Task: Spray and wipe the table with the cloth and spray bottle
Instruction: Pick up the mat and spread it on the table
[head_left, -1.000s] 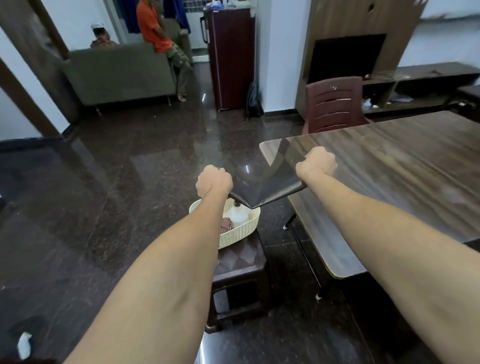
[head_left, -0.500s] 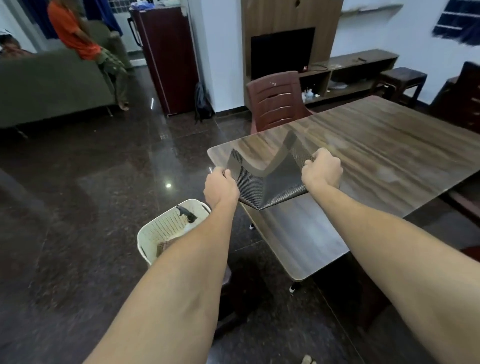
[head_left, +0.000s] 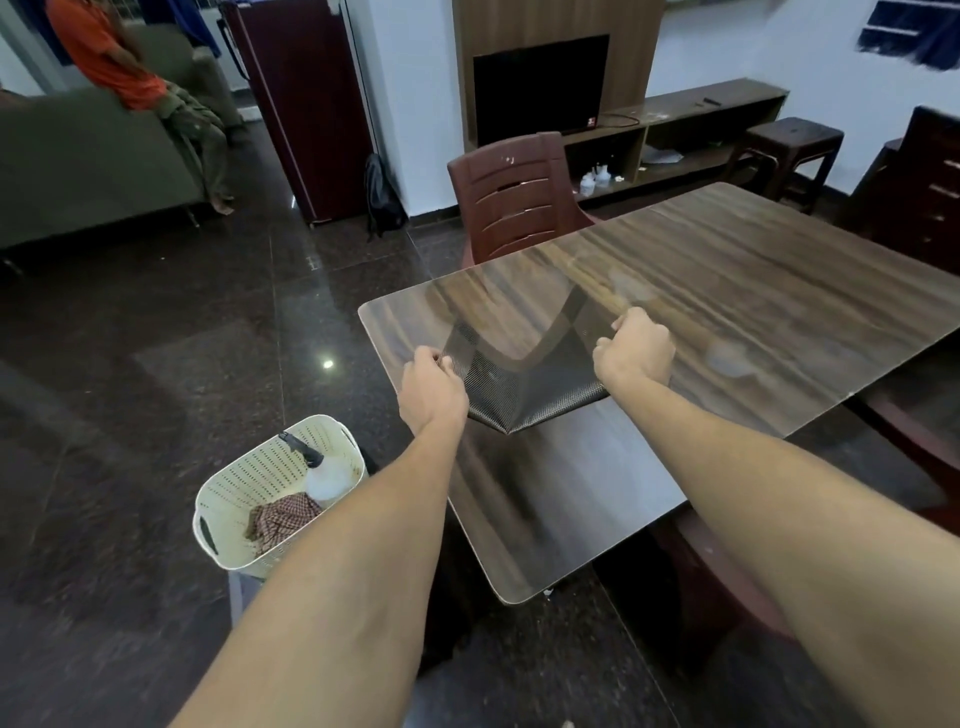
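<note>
Dark mesh-patterned cloth (head_left: 519, 389), looking thin, limp and light, is sagging just above the glossy wood-grain table (head_left: 753, 312) while the left hand (head_left: 431, 389) and right hand (head_left: 636, 351) are each pinching an upper corner in a closed grip, probably the best hold for spreading it.

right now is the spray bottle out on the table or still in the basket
In the basket. The spray bottle leans inside the cream basket beside the table, next to a checked cloth; neither hand touches it.
</note>
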